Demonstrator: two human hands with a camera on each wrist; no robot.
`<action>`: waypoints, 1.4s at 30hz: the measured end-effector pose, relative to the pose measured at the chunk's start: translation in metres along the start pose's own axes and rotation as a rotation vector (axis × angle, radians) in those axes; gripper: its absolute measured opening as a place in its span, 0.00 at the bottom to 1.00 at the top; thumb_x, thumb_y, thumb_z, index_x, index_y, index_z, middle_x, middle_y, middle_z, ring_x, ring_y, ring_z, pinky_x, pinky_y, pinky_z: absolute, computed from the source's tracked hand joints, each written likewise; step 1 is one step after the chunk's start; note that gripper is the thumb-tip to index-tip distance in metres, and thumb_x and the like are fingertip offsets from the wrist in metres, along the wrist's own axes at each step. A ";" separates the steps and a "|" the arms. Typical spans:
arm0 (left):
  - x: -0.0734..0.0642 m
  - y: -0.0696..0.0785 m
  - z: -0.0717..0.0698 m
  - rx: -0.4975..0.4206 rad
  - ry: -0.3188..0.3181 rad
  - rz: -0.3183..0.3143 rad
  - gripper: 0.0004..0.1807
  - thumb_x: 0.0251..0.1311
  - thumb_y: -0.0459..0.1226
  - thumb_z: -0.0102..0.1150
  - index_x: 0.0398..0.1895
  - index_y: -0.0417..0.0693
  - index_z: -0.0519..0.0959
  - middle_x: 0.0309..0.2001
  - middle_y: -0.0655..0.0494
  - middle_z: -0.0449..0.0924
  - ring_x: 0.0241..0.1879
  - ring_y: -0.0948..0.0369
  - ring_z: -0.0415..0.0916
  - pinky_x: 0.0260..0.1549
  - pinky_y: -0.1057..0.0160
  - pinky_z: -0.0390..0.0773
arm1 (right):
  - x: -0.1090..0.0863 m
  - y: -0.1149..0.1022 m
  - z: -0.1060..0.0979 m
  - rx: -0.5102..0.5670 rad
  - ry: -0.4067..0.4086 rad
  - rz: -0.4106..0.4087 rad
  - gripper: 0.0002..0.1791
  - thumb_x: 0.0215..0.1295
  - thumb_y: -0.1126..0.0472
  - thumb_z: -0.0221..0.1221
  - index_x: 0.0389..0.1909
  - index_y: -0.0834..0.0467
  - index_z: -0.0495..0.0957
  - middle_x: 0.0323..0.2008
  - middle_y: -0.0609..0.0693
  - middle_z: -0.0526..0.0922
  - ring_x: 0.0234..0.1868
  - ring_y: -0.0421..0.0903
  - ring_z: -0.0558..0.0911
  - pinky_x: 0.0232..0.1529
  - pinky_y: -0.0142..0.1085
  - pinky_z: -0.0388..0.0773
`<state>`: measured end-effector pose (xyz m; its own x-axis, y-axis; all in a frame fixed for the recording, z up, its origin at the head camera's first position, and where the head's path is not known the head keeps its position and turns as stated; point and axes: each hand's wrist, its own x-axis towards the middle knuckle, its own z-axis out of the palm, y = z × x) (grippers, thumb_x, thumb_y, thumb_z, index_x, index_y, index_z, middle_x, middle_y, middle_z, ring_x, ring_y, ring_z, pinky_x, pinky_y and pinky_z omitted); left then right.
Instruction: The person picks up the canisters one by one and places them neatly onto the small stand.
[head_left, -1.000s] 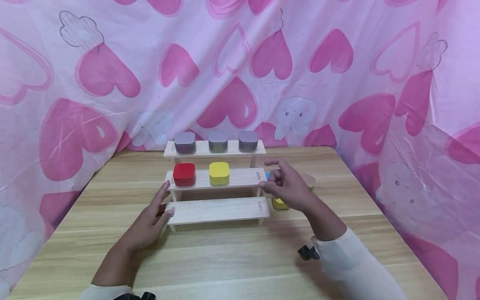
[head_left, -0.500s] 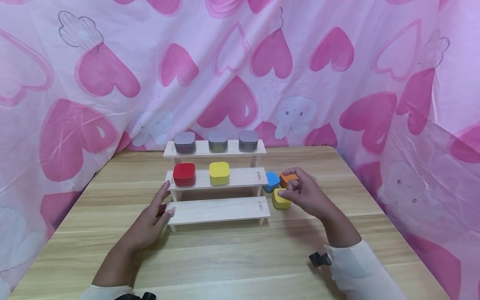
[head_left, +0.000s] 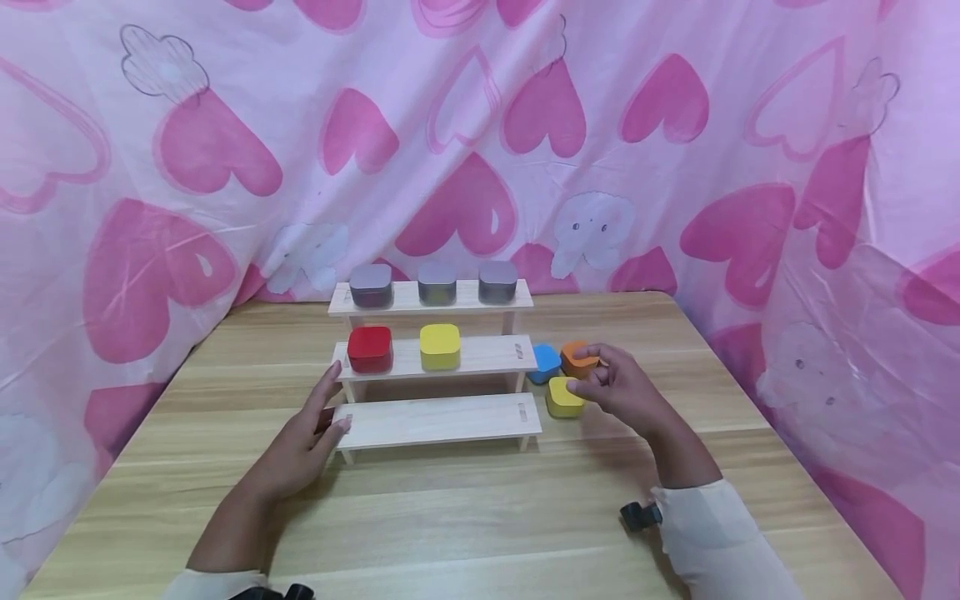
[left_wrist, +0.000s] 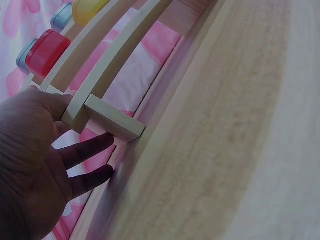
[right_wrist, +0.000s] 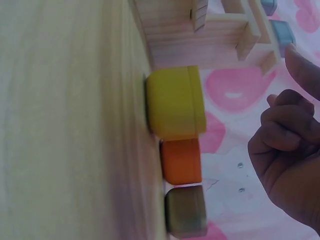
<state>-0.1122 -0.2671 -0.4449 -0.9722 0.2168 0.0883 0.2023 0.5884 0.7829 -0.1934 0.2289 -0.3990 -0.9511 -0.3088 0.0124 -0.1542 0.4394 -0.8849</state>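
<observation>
My left hand (head_left: 298,450) rests at the left end of a small three-step wooden rack (head_left: 435,421), its fingers spread and touching the rack. In the left wrist view, two fingers extend beneath the bottom board (left_wrist: 105,75). Over the right side of the table, my right hand (head_left: 618,392) hovers beside a yellow rounded block (head_left: 564,398) and an orange block (head_left: 577,358). Its index finger is extended and other fingers are curled; the right wrist view shows the hand (right_wrist: 290,155) apart from the blocks. A blue block (head_left: 544,363) lies nearest the rack.
On the middle step sit a red block (head_left: 370,348) and another yellow block (head_left: 439,346). Three grey blocks (head_left: 437,283) line the top step. A brownish block (right_wrist: 186,211) stands past the orange one. Behind the table hangs a pink heart-print cloth (head_left: 457,133).
My right hand has moved right and slightly down from the end of the middle step, uncovering the blue, orange and yellow blocks. My left hand has stayed at the rack.
</observation>
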 end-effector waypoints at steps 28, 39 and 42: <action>0.000 -0.004 -0.001 0.015 0.009 0.021 0.51 0.84 0.39 0.55 0.90 0.77 0.31 0.88 0.33 0.50 0.74 0.25 0.71 0.71 0.28 0.73 | 0.009 0.049 -0.003 0.024 -0.181 0.176 0.38 0.74 0.52 0.71 0.81 0.50 0.69 0.16 0.46 0.64 0.16 0.45 0.63 0.17 0.32 0.63; -0.001 -0.003 0.001 0.015 0.005 0.006 0.52 0.83 0.40 0.56 0.90 0.78 0.31 0.87 0.32 0.51 0.74 0.24 0.70 0.70 0.28 0.73 | 0.013 0.051 -0.002 -0.081 -0.159 0.187 0.39 0.70 0.56 0.74 0.80 0.47 0.71 0.28 0.49 0.70 0.23 0.46 0.68 0.23 0.31 0.68; 0.000 -0.003 0.001 0.014 0.004 0.003 0.52 0.83 0.40 0.56 0.90 0.79 0.31 0.87 0.32 0.51 0.75 0.24 0.69 0.71 0.28 0.73 | 0.014 0.051 -0.002 -0.094 -0.164 0.191 0.39 0.70 0.56 0.74 0.80 0.48 0.71 0.29 0.50 0.71 0.24 0.46 0.68 0.23 0.32 0.68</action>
<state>-0.1122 -0.2678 -0.4476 -0.9721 0.2152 0.0929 0.2065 0.5988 0.7738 -0.2148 0.2487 -0.4426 -0.9105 -0.3419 -0.2327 -0.0079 0.5770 -0.8167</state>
